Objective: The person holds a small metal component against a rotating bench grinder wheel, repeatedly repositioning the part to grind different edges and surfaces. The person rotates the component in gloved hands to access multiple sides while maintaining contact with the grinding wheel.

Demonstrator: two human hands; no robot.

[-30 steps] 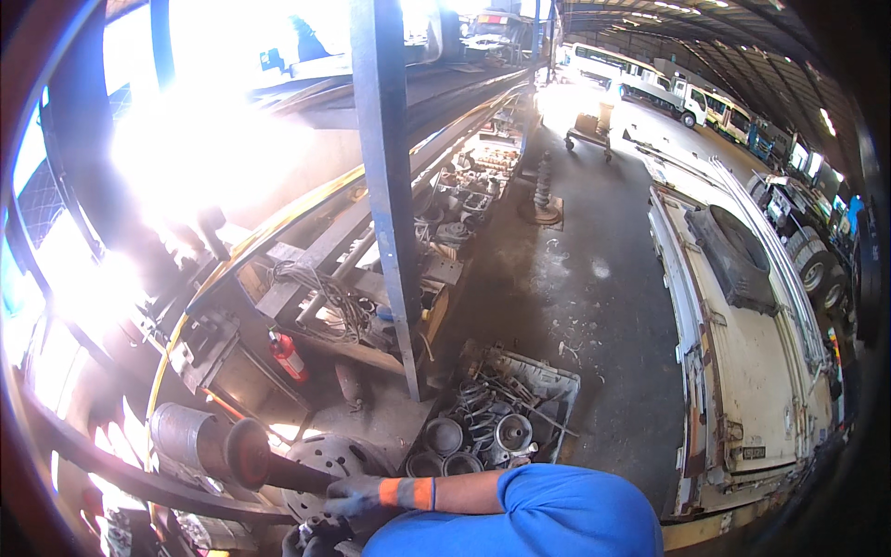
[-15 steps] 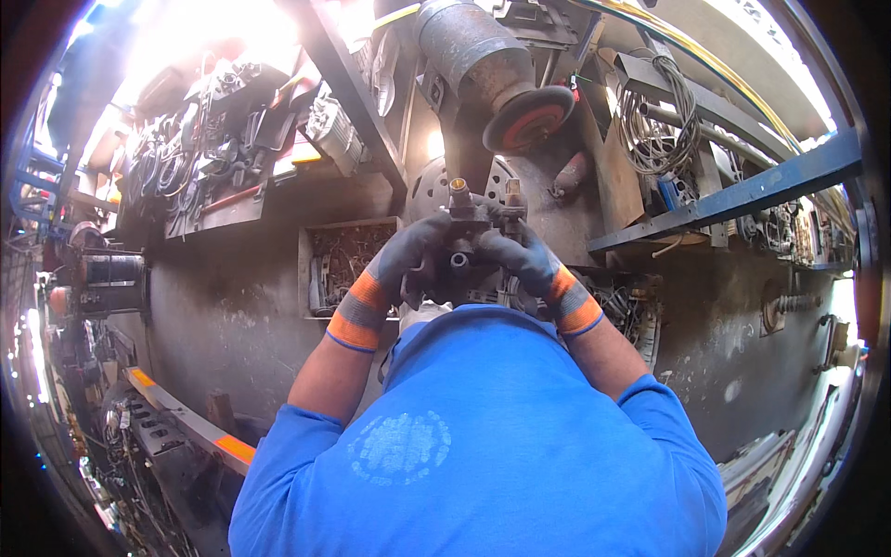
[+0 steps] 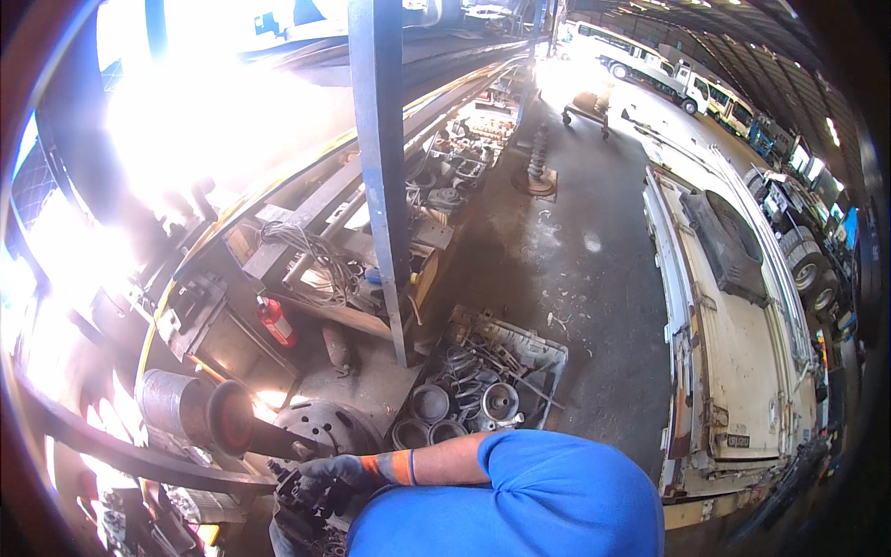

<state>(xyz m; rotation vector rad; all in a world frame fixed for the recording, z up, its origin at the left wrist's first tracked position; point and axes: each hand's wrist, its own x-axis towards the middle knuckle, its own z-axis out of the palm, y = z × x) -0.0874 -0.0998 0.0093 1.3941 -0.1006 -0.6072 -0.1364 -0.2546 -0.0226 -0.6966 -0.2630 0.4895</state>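
Near the lower edge, left of the middle, my right hand point(image 3: 339, 472) wears a dark grey glove with an orange cuff. Its fingers are closed round a dark metal valve-like part point(image 3: 290, 485) with short fittings sticking out. I cannot make out my left hand; the area below the part is dim and cluttered. Just beyond the part stands a grinder with a grey cylindrical motor point(image 3: 172, 406) and a round wheel point(image 3: 230, 417). A grey steel disc with holes point(image 3: 327, 423) lies beside my right hand.
A crate point(image 3: 549, 355) of metal rings and scrap sits ahead of my right arm. A blue-grey post point(image 3: 379, 158) rises by a shelf with coiled cable point(image 3: 311, 251). There is a red extinguisher point(image 3: 275, 321). Flat vehicle panels point(image 3: 742, 371) lie at right; trucks point(image 3: 687, 88) stand far off.
My view has swung far to the right, bringing in the floor, panels and trucks. My right hand still grips the metal part; my left hand, earlier on it too, no longer shows clearly.
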